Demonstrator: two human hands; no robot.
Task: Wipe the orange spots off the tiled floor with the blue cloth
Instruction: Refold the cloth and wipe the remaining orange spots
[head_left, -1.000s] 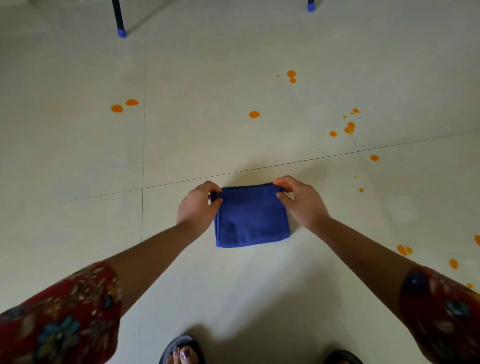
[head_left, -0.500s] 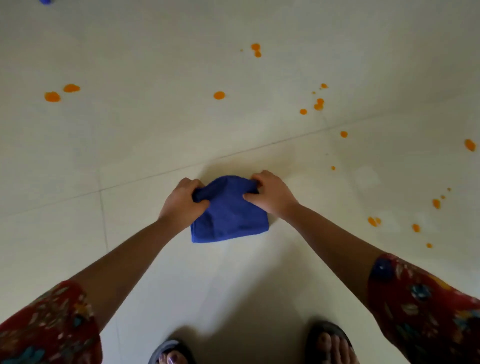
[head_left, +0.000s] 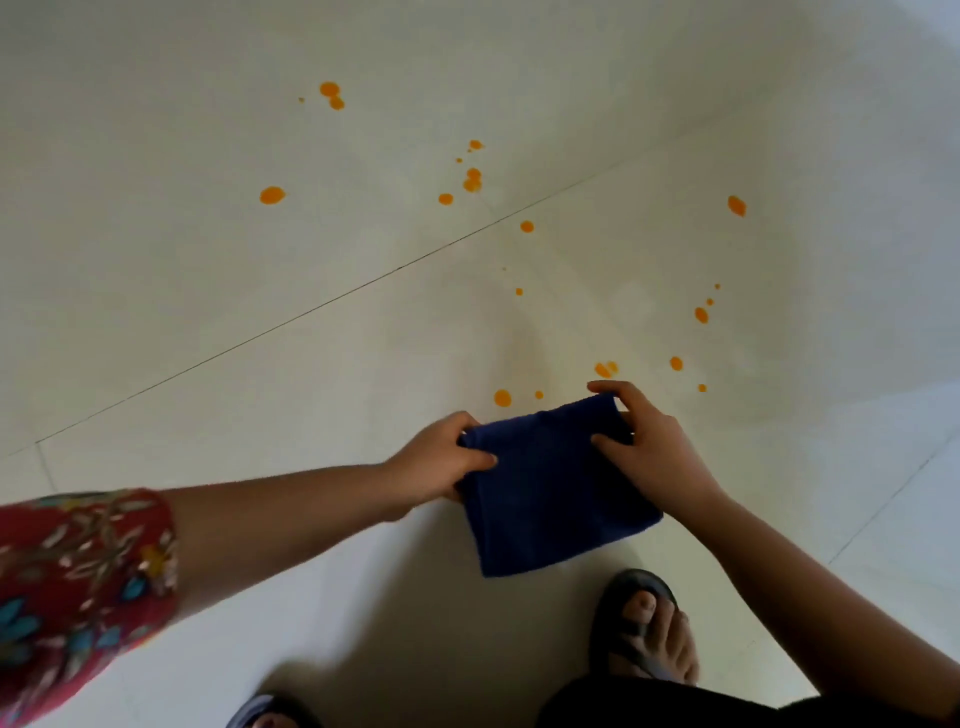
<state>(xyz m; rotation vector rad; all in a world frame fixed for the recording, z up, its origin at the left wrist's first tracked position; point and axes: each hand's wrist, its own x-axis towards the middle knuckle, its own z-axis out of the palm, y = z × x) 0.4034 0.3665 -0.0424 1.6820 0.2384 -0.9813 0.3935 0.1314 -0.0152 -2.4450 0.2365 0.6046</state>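
Evidently both hands, left (head_left: 441, 467) and right (head_left: 644, 447), pinch the folded cloth (head_left: 550, 499) taut, just short of the nearest spots (head_left: 502, 398), ready to wipe.

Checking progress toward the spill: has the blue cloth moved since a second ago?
Yes. The blue cloth, held by both hands, now sits close to the orange spots on the right that were well off to its side before.

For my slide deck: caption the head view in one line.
Both hands, left hand and right hand, hold a folded blue cloth beside unwiped orange spots on the tiled floor.
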